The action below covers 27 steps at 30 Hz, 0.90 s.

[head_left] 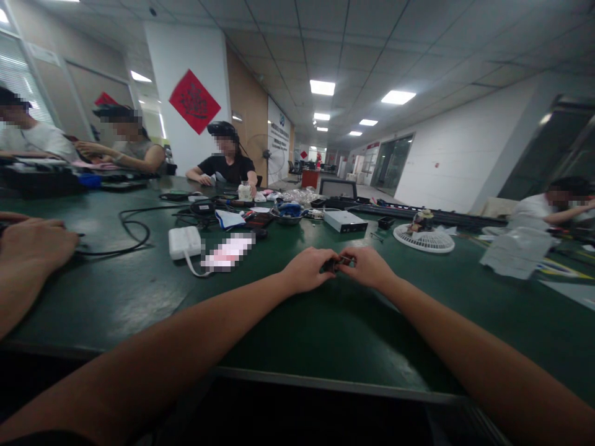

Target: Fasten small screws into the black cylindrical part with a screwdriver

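Metal bowl (285, 218) | blue bundle (289, 209) inside | left hand (307, 271), right hand (365, 267) | dark part (338, 264)

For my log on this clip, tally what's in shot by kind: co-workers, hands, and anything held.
Co-workers along the bench: 4
Separate hand at near left: 1
Person's own hands: 2
Small dark part pinched between them: 1
Total: 8
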Each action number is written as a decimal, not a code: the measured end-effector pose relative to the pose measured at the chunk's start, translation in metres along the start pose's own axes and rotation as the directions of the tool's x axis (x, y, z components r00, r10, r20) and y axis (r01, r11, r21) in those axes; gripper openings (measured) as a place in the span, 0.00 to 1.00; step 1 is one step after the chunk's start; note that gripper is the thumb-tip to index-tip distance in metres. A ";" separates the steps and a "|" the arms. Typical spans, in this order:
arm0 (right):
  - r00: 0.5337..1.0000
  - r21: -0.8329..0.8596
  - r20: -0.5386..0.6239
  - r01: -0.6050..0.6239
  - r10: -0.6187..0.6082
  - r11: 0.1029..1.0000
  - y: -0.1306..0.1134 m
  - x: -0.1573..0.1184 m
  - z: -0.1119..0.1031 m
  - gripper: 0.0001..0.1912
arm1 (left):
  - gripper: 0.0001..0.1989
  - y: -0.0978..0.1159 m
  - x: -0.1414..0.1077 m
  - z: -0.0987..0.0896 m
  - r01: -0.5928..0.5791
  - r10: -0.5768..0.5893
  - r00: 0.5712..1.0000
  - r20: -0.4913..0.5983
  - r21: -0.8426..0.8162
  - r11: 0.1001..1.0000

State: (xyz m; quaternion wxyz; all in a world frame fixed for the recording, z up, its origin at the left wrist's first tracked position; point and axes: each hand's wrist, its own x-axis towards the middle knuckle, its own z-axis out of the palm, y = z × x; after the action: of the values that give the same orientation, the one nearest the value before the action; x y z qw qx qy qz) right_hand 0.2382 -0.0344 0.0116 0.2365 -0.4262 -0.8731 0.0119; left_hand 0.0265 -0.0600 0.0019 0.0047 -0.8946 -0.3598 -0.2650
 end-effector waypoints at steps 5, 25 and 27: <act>0.996 0.029 0.045 -0.079 0.078 0.996 0.004 0.002 0.008 0.13 | 0.20 -0.003 0.001 0.008 0.140 -0.138 0.989 -0.051 0.037 0.990; 0.999 0.066 0.032 0.025 -0.027 0.998 0.010 0.004 0.007 0.11 | 0.16 -0.010 0.003 0.006 0.205 -0.200 0.972 -0.122 0.029 0.978; 0.999 0.055 0.027 0.034 -0.036 0.998 0.010 0.004 0.006 0.11 | 0.15 -0.009 0.003 0.006 0.182 -0.178 0.977 -0.114 0.019 0.983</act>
State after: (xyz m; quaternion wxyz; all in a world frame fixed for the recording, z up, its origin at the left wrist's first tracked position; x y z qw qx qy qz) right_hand 0.2412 -0.0237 0.0055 0.2363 -0.4040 -0.8829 0.0376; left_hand 0.0249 -0.0504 -0.0032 0.0138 -0.8420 -0.4422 -0.3088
